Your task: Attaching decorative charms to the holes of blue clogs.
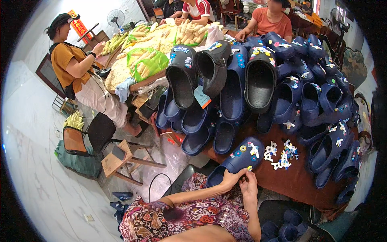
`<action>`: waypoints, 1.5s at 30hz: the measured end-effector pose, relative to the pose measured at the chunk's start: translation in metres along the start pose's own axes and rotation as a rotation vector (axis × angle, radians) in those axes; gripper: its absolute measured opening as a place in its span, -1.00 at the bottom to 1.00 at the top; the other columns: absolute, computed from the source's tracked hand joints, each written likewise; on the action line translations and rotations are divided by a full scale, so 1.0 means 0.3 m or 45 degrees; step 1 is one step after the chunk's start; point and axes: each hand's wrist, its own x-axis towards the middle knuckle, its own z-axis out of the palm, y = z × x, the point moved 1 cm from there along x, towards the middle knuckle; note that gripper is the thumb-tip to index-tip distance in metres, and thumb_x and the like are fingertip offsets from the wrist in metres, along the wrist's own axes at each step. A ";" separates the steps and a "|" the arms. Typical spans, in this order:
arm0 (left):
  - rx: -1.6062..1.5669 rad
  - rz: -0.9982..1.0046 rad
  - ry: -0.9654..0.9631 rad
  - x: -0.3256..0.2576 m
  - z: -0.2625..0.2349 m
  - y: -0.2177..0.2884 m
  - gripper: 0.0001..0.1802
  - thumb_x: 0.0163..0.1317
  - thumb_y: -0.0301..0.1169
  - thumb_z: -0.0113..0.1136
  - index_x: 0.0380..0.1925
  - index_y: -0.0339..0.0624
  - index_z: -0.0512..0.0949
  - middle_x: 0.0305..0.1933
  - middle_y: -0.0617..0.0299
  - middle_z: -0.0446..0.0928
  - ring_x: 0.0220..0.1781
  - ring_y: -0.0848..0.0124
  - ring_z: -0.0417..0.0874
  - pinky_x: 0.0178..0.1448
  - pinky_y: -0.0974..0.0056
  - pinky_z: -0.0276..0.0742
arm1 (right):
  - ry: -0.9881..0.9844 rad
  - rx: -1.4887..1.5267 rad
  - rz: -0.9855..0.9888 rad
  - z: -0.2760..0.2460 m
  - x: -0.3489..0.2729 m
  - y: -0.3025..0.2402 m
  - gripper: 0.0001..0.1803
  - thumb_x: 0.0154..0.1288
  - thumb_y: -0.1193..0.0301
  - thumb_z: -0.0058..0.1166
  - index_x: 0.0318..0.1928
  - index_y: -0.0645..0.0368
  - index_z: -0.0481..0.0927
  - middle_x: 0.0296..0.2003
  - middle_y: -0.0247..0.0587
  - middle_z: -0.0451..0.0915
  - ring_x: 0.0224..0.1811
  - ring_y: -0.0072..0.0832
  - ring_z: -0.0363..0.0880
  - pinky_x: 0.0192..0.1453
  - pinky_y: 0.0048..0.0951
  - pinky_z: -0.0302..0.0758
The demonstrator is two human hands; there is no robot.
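Bright, even light; strong fisheye distortion.

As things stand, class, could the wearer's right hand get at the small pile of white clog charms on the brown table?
Probably yes: the right hand lies near the white clog charms, with bare brown table between.

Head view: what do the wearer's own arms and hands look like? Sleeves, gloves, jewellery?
Both forearms are bare, with no sleeves in view. The left hand and right hand wear no gloves; no rings, watch or bracelet can be made out. Below the arms shows a floral-patterned garment in red, purple and cream.
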 end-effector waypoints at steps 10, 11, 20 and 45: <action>0.315 0.364 0.066 0.012 -0.013 -0.090 -0.53 0.10 -0.29 0.42 -0.10 -0.42 0.55 -0.14 0.05 0.66 -0.12 0.37 0.68 -0.03 0.26 0.60 | 0.002 -0.063 0.294 -0.131 0.029 0.007 -0.87 0.37 0.37 0.13 -0.30 -0.09 0.44 -0.46 -0.57 0.41 -0.44 -0.68 0.40 -0.26 -0.53 0.47; 0.347 0.308 -0.021 -0.007 -0.001 -0.045 -0.55 0.12 -0.35 0.41 -0.03 -0.36 0.54 -0.06 0.16 0.64 -0.06 0.42 0.64 0.06 0.27 0.55 | -0.097 -0.013 0.256 -0.166 0.058 0.029 -0.92 0.38 0.38 0.11 -0.24 -0.07 0.47 -0.39 -0.55 0.45 -0.35 -0.67 0.43 -0.20 -0.49 0.46; 0.154 0.045 -0.046 0.016 0.002 0.037 -0.63 0.06 -0.53 0.41 -0.10 -0.30 0.57 -0.13 0.23 0.62 -0.16 0.45 0.62 -0.05 0.33 0.55 | -0.169 0.096 0.080 -0.101 0.070 0.070 -0.84 0.39 0.47 0.07 -0.04 0.07 0.48 -0.17 -0.40 0.53 -0.12 -0.57 0.49 -0.06 -0.47 0.44; -0.074 -0.098 -0.079 0.041 -0.044 0.078 -0.51 0.12 -0.47 0.39 0.06 -0.30 0.49 0.01 0.19 0.57 0.00 0.40 0.57 0.11 0.27 0.48 | 0.130 -0.434 -0.382 -0.118 -0.022 -0.010 -0.84 0.34 0.46 0.16 -0.11 0.16 0.52 -0.36 -0.52 0.49 -0.33 -0.75 0.40 -0.24 -0.68 0.37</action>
